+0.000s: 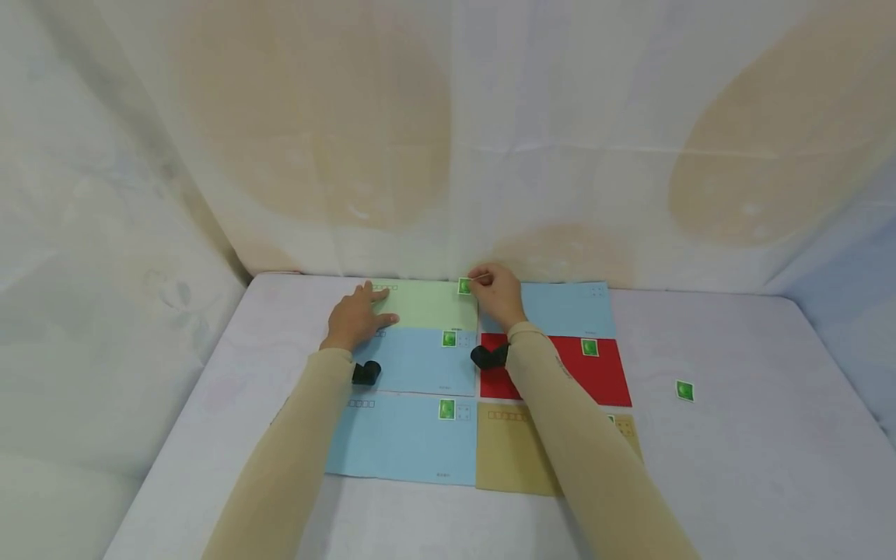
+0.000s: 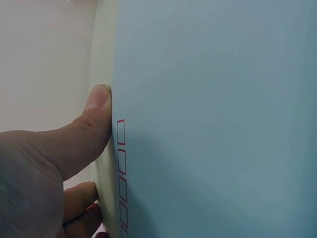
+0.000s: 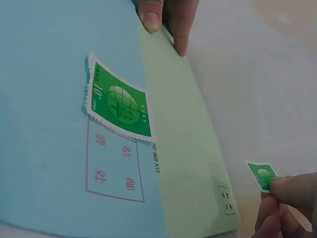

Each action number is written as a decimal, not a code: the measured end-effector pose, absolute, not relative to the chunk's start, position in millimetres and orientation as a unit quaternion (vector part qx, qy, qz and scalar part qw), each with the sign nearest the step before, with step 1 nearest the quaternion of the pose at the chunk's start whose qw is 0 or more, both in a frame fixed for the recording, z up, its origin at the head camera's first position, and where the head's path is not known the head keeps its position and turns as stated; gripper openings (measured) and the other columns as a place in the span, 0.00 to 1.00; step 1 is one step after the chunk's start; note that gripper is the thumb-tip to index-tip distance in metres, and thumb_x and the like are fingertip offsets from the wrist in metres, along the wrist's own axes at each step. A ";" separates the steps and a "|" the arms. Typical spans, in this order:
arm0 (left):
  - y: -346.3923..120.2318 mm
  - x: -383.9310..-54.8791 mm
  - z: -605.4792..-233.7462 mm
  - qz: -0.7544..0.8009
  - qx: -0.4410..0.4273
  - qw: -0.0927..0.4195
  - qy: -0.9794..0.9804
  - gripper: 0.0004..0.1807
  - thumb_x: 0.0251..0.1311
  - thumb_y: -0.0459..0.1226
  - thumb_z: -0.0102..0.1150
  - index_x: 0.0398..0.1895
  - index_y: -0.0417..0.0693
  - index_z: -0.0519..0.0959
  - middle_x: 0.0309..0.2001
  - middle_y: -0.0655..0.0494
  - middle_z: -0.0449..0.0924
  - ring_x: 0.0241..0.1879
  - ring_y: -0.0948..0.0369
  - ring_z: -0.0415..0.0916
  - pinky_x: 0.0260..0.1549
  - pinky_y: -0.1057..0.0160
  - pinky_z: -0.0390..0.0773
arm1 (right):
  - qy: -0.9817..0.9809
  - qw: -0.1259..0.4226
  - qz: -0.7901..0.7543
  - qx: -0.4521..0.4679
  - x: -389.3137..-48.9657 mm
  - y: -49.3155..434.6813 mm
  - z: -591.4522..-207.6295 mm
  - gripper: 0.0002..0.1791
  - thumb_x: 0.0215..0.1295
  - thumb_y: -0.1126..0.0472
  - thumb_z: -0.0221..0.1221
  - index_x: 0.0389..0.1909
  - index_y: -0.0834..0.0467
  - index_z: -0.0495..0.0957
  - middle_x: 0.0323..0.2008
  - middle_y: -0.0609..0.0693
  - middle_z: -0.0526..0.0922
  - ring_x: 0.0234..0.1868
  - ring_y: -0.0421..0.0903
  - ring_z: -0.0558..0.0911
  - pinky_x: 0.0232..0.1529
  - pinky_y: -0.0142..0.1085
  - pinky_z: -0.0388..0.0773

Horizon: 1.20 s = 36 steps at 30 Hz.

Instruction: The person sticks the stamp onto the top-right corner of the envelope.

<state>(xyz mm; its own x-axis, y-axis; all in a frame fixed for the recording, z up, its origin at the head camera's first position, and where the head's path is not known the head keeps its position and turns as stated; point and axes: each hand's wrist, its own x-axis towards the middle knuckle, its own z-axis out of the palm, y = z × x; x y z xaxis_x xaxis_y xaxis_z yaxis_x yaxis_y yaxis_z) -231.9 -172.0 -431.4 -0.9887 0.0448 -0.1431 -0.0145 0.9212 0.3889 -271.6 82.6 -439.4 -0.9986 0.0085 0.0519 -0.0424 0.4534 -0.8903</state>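
My right hand (image 1: 499, 295) pinches a small green postage stamp (image 1: 464, 286) between thumb and fingertips. In the head view it is over the right end of a pale green envelope (image 1: 427, 307). The right wrist view shows that stamp (image 3: 260, 173) apart from the envelope's printed box (image 3: 226, 200). On the envelope's left end rests my left hand (image 1: 353, 317), fingers spread. The left wrist view has its thumb (image 2: 99, 106) along the edge of a blue envelope (image 2: 213, 99). Another stamp (image 3: 121, 101) lies on the blue envelope beside its printed box, edges slightly raised.
A front blue envelope (image 1: 399, 443), red envelope (image 1: 609, 381) and tan envelope (image 1: 518, 459) lie in two columns with a back-right blue one (image 1: 560, 307). Each but the last bears a stamp. One loose stamp (image 1: 684, 390) lies on the white-covered table (image 1: 756, 467); fabric hangs behind.
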 end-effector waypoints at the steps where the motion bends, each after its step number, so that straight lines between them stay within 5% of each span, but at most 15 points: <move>1: -172.0 -231.9 -431.7 0.199 0.008 0.075 0.977 0.37 0.65 0.49 0.65 0.74 0.49 0.66 0.77 0.36 0.51 0.73 0.35 0.53 0.70 0.39 0.58 | -0.854 0.024 0.520 0.010 -272.7 81.6 -439.4 0.08 0.69 0.64 0.61 0.45 0.61 0.83 0.46 0.57 0.83 0.47 0.52 0.80 0.45 0.42 0.80; 36: -170.8 -230.9 -433.5 0.187 0.012 0.074 0.979 0.37 0.65 0.50 0.65 0.74 0.49 0.67 0.77 0.36 0.52 0.72 0.34 0.57 0.68 0.39 0.63 | -0.879 0.027 0.472 0.059 -288.1 69.7 -456.7 0.06 0.66 0.65 0.65 0.42 0.62 0.85 0.39 0.57 0.86 0.43 0.52 0.82 0.46 0.43 0.79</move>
